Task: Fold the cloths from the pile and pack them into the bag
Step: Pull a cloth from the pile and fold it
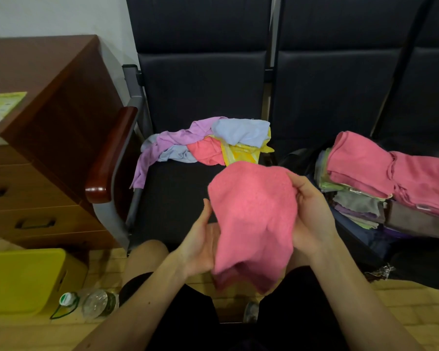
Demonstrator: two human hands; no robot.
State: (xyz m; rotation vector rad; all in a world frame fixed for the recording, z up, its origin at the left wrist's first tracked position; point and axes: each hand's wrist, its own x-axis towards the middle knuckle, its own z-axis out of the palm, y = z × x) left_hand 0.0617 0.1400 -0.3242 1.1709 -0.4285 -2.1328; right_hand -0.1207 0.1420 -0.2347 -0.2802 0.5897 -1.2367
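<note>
Over the chair seat's front edge, head view: pink cloth (254,219) hangs between left hand (200,241) and right hand (312,211), each gripping a side. Risk: loose lower half droops unevenly, so the fold skews. Overfull bag (365,239) may spill its stack.

Held up between left hand (200,245) and right hand (312,214), above the knees: a pink terry cloth (254,224). Behind it, on the dark padded chair seat (173,198), a loose pile of pastel cloths (203,145). To the right, on the next seat, a stack of folded cloths (380,183) in an open black bag (365,239). Left of the chairs, a brown wooden drawer cabinet (48,148); before it on the floor, a yellow plastic bin (23,279), with clear plastic bottles (94,304) just beside.
</note>
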